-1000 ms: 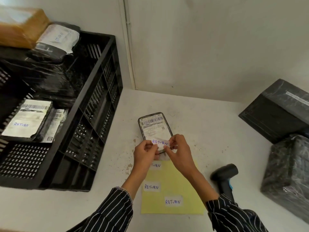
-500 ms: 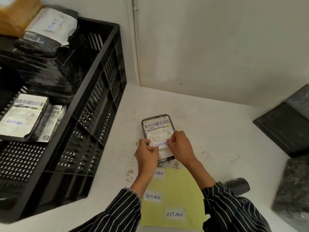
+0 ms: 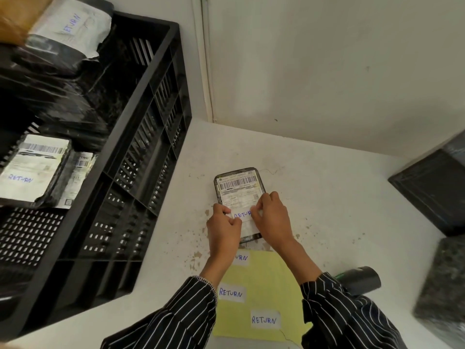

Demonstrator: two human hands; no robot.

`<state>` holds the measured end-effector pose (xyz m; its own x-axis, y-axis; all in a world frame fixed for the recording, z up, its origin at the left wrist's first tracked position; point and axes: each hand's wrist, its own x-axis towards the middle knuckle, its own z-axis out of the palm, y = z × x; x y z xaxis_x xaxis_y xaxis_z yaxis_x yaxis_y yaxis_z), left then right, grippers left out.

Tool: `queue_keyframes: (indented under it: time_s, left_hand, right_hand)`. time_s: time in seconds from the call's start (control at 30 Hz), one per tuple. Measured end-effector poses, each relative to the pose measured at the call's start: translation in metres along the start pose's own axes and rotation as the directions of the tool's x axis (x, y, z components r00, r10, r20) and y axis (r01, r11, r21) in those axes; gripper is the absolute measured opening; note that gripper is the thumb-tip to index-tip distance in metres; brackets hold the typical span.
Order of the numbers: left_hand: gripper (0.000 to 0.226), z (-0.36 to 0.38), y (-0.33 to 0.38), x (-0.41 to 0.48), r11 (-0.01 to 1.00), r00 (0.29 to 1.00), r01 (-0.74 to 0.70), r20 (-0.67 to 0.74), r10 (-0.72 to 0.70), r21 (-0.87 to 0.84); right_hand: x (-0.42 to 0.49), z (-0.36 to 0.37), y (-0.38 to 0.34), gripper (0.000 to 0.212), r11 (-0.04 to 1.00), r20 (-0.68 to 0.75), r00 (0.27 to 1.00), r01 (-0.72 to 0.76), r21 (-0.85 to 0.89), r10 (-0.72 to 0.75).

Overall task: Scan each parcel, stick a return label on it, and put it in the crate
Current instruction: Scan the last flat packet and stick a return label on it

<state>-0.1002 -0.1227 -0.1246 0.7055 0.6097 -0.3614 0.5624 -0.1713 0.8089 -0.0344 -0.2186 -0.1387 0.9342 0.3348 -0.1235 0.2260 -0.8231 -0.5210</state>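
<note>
Your left hand (image 3: 224,229) and right hand (image 3: 273,219) each pinch one end of the label (image 3: 241,214), holding it taut so it should land flat on the parcel (image 3: 238,188).

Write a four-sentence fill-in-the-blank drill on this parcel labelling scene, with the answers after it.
1. The left hand and right hand hold a label reading ____ against the parcel.
2. The sheet carrying the spare labels is ____ in colour.
3. The black crate stands on the person's ____ side.
4. The number of spare labels showing on the sheet is ____.
Missing words: RETURN; yellow; left; three.
</note>
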Motion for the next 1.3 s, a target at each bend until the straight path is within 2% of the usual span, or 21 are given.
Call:
queue_keyframes:
  time_s: [0.1, 0.2, 0.3, 0.43, 0.57, 0.7, 0.83, 0.9, 0.97, 1.13, 1.3]
  left_hand:
    - [0.023, -0.003, 0.007, 0.006, 0.973, 1.000, -0.018, 0.018, 0.014, 0.232]
    - [0.031, -0.009, 0.013, 0.015, 0.909, 0.999, -0.024, 0.051, 0.003, 0.416]
    - [0.032, -0.012, 0.014, 0.027, 0.887, 0.997, -0.043, 0.072, 0.011, 0.459]
    - [0.031, -0.021, 0.014, 0.034, 0.883, 0.983, -0.106, 0.184, 0.023, 0.457]
    - [0.026, -0.030, 0.009, 0.035, 0.852, 0.947, -0.200, 0.318, 0.042, 0.484]
    - [0.037, -0.034, 0.000, 0.037, 0.854, 0.921, -0.260, 0.381, 0.078, 0.452]
    - [0.040, -0.033, -0.008, 0.031, 0.894, 0.935, -0.260, 0.326, 0.139, 0.365]
    - [0.044, -0.032, -0.018, 0.024, 0.931, 0.965, -0.197, 0.225, 0.131, 0.306]
    - [0.049, -0.029, -0.029, 0.016, 0.959, 0.981, -0.138, 0.166, 0.099, 0.248]
    - [0.032, -0.018, -0.045, 0.006, 0.983, 0.969, -0.145, 0.216, 0.118, 0.114]
    - [0.027, -0.017, -0.041, 0.008, 0.991, 0.977, -0.108, 0.190, 0.092, 0.074]
  right_hand:
    - [-0.001, 0.000, 0.002, 0.022, 0.999, -0.005, 0.999, 0.036, 0.036, -0.036]
    - [0.002, -0.002, 0.004, 0.038, 0.991, -0.008, 0.999, 0.042, 0.131, -0.042]
    - [0.009, -0.003, 0.003, 0.045, 0.988, 0.014, 1.000, 0.015, 0.156, -0.017]
    - [0.014, -0.007, 0.006, 0.033, 0.958, 0.045, 0.998, -0.053, 0.281, 0.042]
    - [0.010, -0.015, 0.016, 0.027, 0.941, 0.118, 0.993, -0.032, 0.337, -0.009]
    - [0.006, -0.020, 0.025, 0.036, 0.933, 0.192, 0.978, 0.005, 0.360, -0.079]
    - [0.000, -0.022, 0.027, 0.043, 0.941, 0.224, 0.971, 0.005, 0.339, -0.086]
    - [-0.011, -0.015, 0.025, 0.048, 0.969, 0.131, 0.987, 0.057, 0.239, -0.090]
    - [-0.025, -0.006, 0.024, 0.057, 0.994, 0.038, 0.995, 0.089, 0.060, -0.091]
    - [-0.047, 0.022, 0.017, 0.070, 0.992, 0.095, 0.991, 0.103, -0.070, -0.096]
    - [-0.047, 0.032, 0.011, 0.061, 0.977, 0.139, 0.984, 0.138, -0.165, -0.116]
